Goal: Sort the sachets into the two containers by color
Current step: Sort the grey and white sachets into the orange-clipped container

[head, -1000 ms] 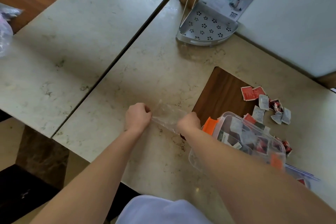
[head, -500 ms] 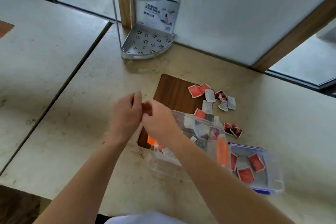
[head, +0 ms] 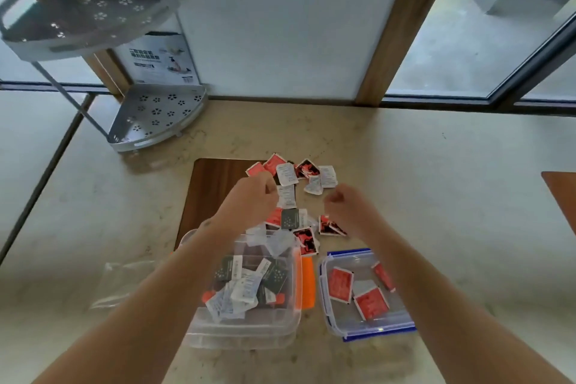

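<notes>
Closest to the person, two clear boxes sat side by side on the pale stone table (head: 436, 196). The box with orange clips (head: 246, 318) was on the left. It held white and dark sachets. The box with blue clips (head: 335, 321) was on the right, just beside it. It held red sachets. A clear plastic bag (head: 124, 284) lay flat on the table, left of the orange-clip box.

Past the boxes, both arms reached forward. The left hand (head: 254, 196) was curled, its fingers bent in over the loose sachets. I could not tell if it was pinching one. The right hand (head: 344, 201) was curled too, with nothing seen in it.

Around the hands lay the loose sachets (head: 293, 174), red, white and dark all mixed up. Some lay on a brown wooden board (head: 212, 187), some on the table.

Farther back, a grey metal rack (head: 156, 115) with flower holes stood in the corner by the window.
</notes>
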